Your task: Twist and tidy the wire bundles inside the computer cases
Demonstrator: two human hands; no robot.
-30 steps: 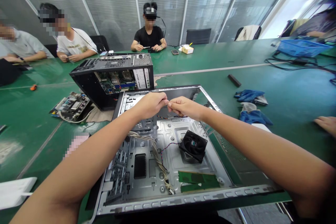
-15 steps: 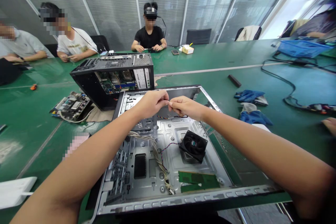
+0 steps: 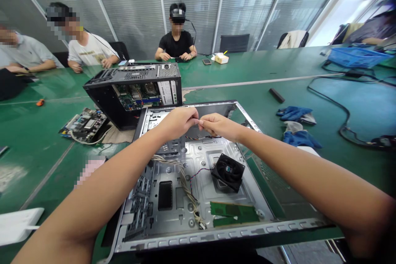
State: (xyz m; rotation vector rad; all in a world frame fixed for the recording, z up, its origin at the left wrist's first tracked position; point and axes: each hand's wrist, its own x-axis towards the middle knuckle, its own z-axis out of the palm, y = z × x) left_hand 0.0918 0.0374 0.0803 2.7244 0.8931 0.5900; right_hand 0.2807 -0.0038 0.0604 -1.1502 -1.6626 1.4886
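Over the far part of an open computer case point(image 3: 173, 237), my left hand point(image 3: 182, 122) and my right hand point(image 3: 218, 126) meet fingertip to fingertip. Both are closed in a pinch, and anything between the fingers is too small or hidden to make out. Thin wires show just below the hands. Inside the case, a black cooling fan point(image 3: 228, 172) rests on the metal floor at the right. Green memory modules point(image 3: 233, 211) lie nearer to me. A twisted cable bundle point(image 3: 185, 185) runs down the middle of the case.
Behind stands another computer case point(image 3: 105, 103), upright, with a loose motherboard point(image 3: 85, 126) left of it. Blue gloves point(image 3: 298, 126), a black bar point(image 3: 276, 95), cables and a blue basket point(image 3: 355, 57) lie right. Several people sit around the green table point(image 3: 222, 80).
My hands hold nearly the same pose over the case. At the far left, a co-worker's hands have moved apart. The cable end at the right edge has shifted.
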